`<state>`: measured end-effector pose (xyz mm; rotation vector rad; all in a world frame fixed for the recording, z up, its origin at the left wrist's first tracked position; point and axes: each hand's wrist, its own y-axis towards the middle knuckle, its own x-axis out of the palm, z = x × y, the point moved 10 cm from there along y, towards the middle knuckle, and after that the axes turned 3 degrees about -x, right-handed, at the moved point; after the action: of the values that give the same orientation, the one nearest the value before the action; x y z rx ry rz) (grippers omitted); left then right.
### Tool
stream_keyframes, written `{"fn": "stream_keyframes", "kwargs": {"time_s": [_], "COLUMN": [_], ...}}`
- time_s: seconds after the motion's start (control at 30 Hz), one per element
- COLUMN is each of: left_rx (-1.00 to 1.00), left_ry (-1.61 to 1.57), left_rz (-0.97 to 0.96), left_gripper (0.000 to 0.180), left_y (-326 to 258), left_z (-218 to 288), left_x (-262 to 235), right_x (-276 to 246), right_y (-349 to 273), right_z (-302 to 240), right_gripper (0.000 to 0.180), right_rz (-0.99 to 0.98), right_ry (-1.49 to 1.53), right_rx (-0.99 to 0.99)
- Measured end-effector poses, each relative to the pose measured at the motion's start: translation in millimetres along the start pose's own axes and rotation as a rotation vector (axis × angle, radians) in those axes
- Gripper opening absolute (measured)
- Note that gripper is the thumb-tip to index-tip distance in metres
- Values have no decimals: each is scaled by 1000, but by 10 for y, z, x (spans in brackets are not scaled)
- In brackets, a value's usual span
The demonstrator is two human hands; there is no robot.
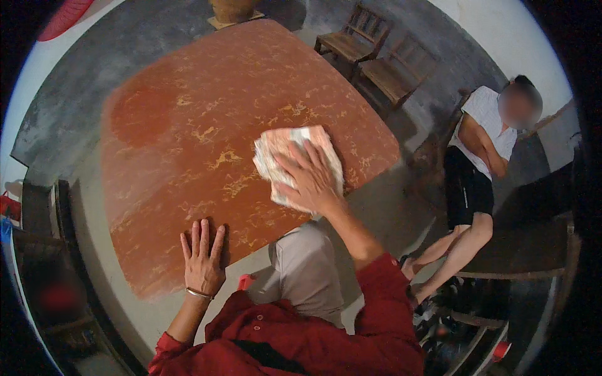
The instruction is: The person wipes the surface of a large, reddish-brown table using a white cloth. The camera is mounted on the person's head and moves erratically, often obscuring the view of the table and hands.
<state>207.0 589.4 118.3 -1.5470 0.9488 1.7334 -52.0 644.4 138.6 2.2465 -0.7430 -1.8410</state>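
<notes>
A brown-red marbled table (207, 94) with rounded corners spreads out in front of me. Under my right hand (307, 175) lies a folded pink and white cloth (323, 141), pressed flat on the tabletop toward its right edge. The fingers of that hand are spread over the cloth, slightly blurred. My left hand (204, 260), with a bangle on its wrist, rests at the table's near edge with fingers stretched out and nothing in it. Darker, glossier patches show on parts of the tabletop.
Two wooden chairs (354, 41) stand beyond the table's far right side. A person (486, 131) with folded arms sits at the right. Behind the far edge is a tan pot (232, 9). Dark wooden furniture (66, 225) stands at the left; a wooden bench (511, 257) is at the right.
</notes>
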Motion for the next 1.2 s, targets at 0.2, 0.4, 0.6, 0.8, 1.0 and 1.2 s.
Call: {"fn": "stream_keyframes", "kwargs": {"time_s": [0.2, 0.4, 0.6, 0.8, 1.0, 1.2], "left_rx": [31, 64, 45, 40, 59, 31], "left_ry": [-29, -5, -2, -12, -11, -9], "left_rz": [22, 44, 39, 37, 40, 14], "left_gripper": [57, 59, 62, 62, 62, 63], "left_y": [25, 68, 22, 15, 39, 17], "left_z": [82, 129, 17, 49, 81, 20], "left_x": [-9, -9, 9, 14, 45, 60], "right_x": [-456, -422, 79, -376, -632, -41], "right_y": [-651, -155, 203, -574, -530, -7], "right_z": [1139, 2280, 452, 583, 2184, 945], "right_gripper": [60, 70, 60, 61, 68, 65], "right_rz": [100, 69, 57, 48, 46, 106], "right_ry": [-296, -353, -122, -152, -366, -242], "right_rx": [356, 673, 89, 189, 725, 258]}}
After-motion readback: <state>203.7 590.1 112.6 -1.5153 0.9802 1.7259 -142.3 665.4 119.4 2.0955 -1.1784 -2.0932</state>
